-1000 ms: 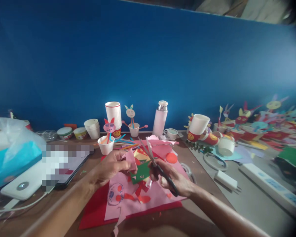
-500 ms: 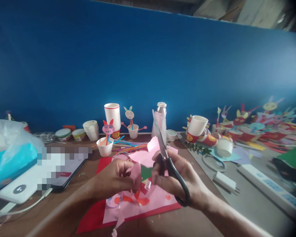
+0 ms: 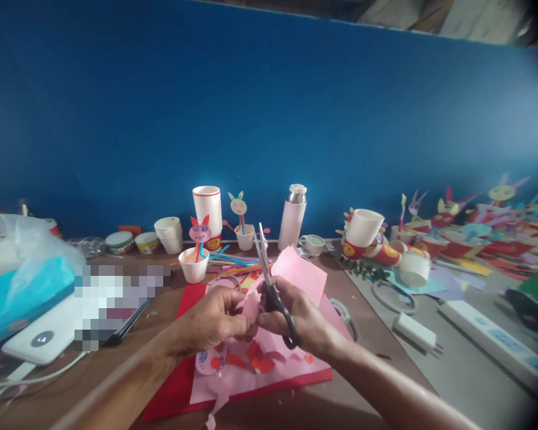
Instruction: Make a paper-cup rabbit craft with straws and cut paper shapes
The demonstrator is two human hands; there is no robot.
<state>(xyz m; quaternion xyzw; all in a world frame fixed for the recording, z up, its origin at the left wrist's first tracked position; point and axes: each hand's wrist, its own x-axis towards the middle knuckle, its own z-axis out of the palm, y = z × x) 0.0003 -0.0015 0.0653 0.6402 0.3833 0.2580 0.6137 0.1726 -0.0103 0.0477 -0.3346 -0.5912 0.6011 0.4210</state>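
Between the thumb and fingers of my left hand (image 3: 215, 316) is a small pink paper piece (image 3: 251, 307). My right hand (image 3: 298, 313) grips black-handled scissors (image 3: 269, 275), their blades pointing up and slightly parted. The fingertips of both hands meet near the paper, and I cannot tell whether the right fingers pinch it too. Underneath lie a pink sheet (image 3: 287, 370) and red sheets (image 3: 161, 388). A cut-out face with drawn eyes (image 3: 211, 360) and orange-red scraps (image 3: 260, 356) rest on the pink sheet. Another pink sheet (image 3: 302, 275) sits behind my right hand.
A paper cup with a pink cat figure (image 3: 194, 266), stacked cups (image 3: 207, 212) and a pink thermos (image 3: 292, 218) stand along the blue wall. Left are a power bank (image 3: 40, 337) and plastic bag (image 3: 22, 263). Right are a charger (image 3: 415, 332), power strip (image 3: 493, 340) and several cup figures (image 3: 448, 233).
My right hand has moved left and slightly down with the scissors, up against my left hand. The pink piece now sits between both hands' fingertips. The view has shifted slightly.
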